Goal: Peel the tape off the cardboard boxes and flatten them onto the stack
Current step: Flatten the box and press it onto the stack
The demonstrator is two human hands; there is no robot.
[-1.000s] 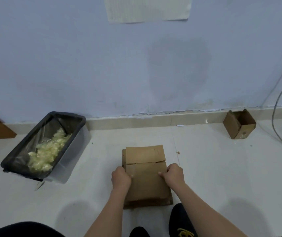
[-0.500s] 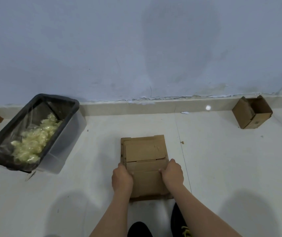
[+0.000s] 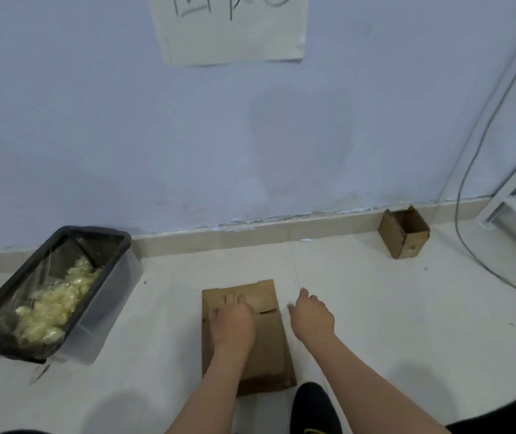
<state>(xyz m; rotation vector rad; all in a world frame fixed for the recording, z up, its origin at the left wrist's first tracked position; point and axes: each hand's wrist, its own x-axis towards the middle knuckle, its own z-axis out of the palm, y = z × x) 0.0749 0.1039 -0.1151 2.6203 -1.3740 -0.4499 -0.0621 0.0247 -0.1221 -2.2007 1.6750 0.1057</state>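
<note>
A stack of flattened brown cardboard boxes lies on the pale floor straight in front of me. My left hand rests flat on the stack's top sheet, palm down with fingers spread. My right hand hovers just off the stack's right edge, fingers loosely apart and holding nothing. A small open cardboard box stands against the baseboard at the right, well beyond both hands.
A black-lined clear bin at the left holds several crumpled wads of yellowish tape. A grey cable and a white metal frame are at the far right. My dark shoe sits by the stack's near corner.
Both hands have released the stack's sides. The left hand moved onto the top sheet and lies flat; the right hand lifted off to the right. The camera tilted up.
</note>
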